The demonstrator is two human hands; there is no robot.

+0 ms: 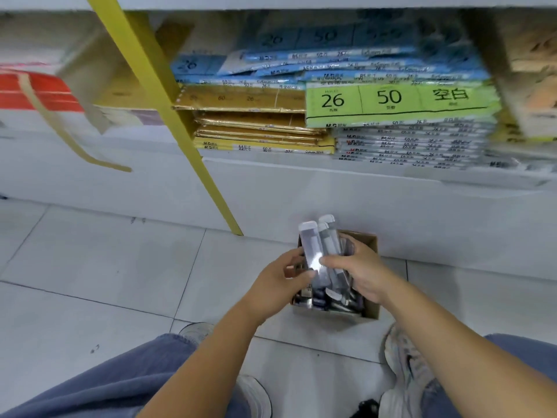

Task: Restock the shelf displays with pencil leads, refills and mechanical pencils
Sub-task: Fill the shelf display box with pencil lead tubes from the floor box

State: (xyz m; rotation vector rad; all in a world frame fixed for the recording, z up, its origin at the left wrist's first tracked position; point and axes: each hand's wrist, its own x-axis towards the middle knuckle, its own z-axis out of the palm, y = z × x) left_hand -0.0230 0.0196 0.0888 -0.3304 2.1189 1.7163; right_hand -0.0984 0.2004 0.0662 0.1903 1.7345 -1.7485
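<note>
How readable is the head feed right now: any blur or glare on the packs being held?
Head view: a white glare spot sits on the clear packs that the left hand and right hand hold; the shelf is smeared by blur at top and far right, while the green label reads sharp; light is even, shadows soft.

On my feed, the clear plastic cases (311, 251) throw a glossy glare, and the box (370, 248) is matt brown cardboard. The pale floor tiles (105, 267) look smooth and faintly shiny; the shelved paper pads (391, 99) wear glossy film.
</note>
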